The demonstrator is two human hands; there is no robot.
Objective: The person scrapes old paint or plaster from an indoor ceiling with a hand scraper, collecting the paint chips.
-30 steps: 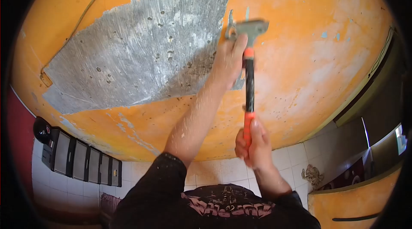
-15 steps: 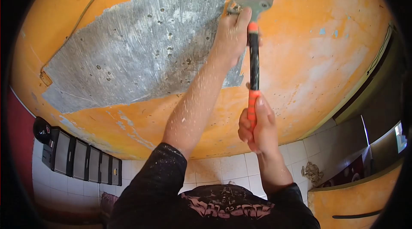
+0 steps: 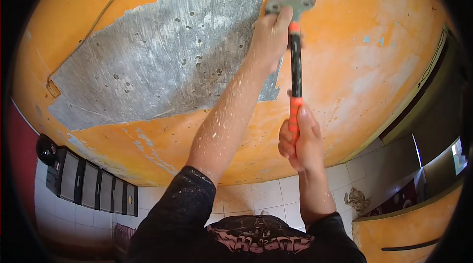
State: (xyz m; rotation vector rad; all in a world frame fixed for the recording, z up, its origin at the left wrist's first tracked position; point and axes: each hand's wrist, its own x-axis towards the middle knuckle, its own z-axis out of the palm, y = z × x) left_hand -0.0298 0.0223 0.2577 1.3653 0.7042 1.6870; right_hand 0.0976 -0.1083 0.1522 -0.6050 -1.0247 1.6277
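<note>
A long-handled scraper (image 3: 296, 68) with an orange and black handle and a wide grey metal head is held upright against the orange wall (image 3: 345, 85). My left hand (image 3: 272, 36) grips it high up, just below the head, with the thumb pressed on the metal. Lower down, my right hand (image 3: 303, 140) is wrapped around the orange grip. To the left of the head spreads a bare grey patch (image 3: 162, 56), its ragged edge bordering the orange paint. Pale flecks lie on my left forearm.
Black drawers (image 3: 93, 184) stand on the white tiled floor (image 3: 266, 196) at lower left, with a black helmet (image 3: 47, 149) at their end. A thin cable (image 3: 106, 9) runs down the wall at upper left. A crumpled cloth (image 3: 357, 200) lies at lower right.
The scraper and both hands have shifted slightly up the wall and to the right. The view has tilted a little. Both hands keep their grip.
</note>
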